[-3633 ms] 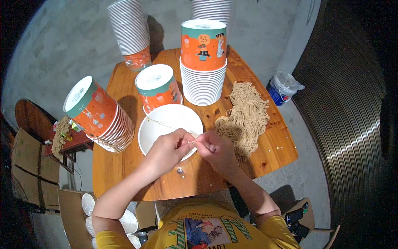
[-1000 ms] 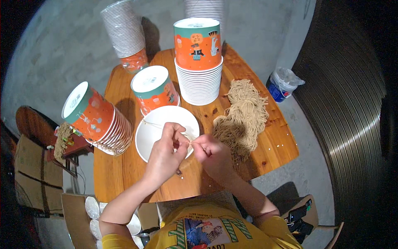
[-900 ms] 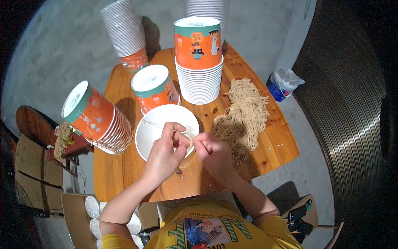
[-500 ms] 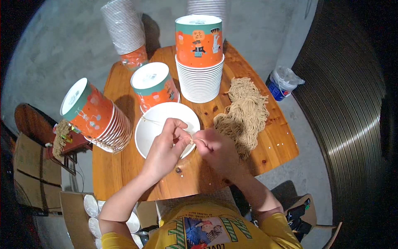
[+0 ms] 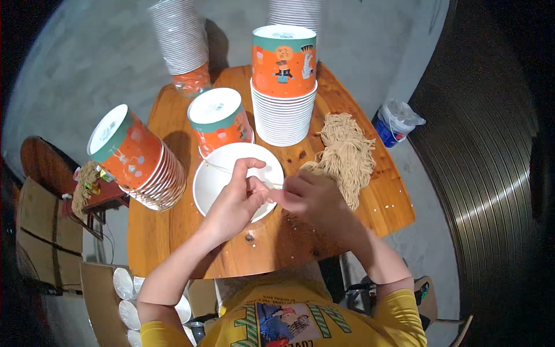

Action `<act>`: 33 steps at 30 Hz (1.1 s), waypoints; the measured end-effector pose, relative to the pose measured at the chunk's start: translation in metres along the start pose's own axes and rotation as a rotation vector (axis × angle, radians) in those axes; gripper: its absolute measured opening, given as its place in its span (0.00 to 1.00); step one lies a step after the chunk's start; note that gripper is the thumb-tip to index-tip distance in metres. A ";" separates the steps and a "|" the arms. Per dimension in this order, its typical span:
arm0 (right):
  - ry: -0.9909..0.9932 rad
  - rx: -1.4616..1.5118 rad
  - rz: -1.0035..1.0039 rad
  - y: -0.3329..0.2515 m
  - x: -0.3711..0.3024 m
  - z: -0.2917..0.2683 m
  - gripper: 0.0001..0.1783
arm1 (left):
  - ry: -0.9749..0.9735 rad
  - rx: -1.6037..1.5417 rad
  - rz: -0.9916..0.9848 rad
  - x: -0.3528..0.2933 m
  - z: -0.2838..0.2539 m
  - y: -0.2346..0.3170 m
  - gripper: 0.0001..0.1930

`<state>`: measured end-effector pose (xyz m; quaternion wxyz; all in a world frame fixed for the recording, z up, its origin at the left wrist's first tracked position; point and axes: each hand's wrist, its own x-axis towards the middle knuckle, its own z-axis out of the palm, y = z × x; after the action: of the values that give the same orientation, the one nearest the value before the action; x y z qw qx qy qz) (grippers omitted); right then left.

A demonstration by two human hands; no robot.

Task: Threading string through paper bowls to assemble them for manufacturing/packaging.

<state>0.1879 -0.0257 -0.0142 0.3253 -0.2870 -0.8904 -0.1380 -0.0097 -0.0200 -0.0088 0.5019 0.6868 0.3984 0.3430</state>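
Note:
Over the mouth of an open white paper tub (image 5: 209, 186), both of my hands meet with their fingertips together. A thin beige string (image 5: 217, 166) runs from the tub's far left rim toward them. My left hand (image 5: 234, 202) pinches it between thumb and fingers, its index finger raised and bent. Pressed against the left fingertips, my right hand (image 5: 318, 203) is closed in a pinch on the string too; the exact grip is partly hidden. A skein of beige string (image 5: 350, 156) lies on the table just beyond my right hand.
Upside-down stacks of orange and green tubs stand at the left (image 5: 130, 156), behind the open tub (image 5: 219, 118) and at the back (image 5: 283, 87). A tall wrapped stack (image 5: 182, 46) leans at the far left. A blue and white bucket (image 5: 396, 122) sits on the floor beyond the wooden table (image 5: 381, 217).
My right hand has turned and shifted slightly right, its forearm moving outward. My left index finger has lifted. The view has shifted a little.

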 end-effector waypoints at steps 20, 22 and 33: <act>-0.205 0.340 0.146 0.014 0.012 0.014 0.08 | -0.044 0.069 0.106 -0.001 0.002 0.001 0.30; -0.303 0.458 0.340 0.009 0.014 0.008 0.08 | -0.043 0.089 0.109 -0.001 0.002 -0.001 0.29; -0.493 1.196 0.976 0.019 0.005 0.013 0.18 | 0.010 0.165 0.104 -0.002 0.004 0.000 0.26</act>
<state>0.1899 -0.0026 -0.0191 0.2415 -0.4429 -0.6341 0.5860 -0.0076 -0.0234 -0.0098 0.4230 0.7438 0.3916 0.3383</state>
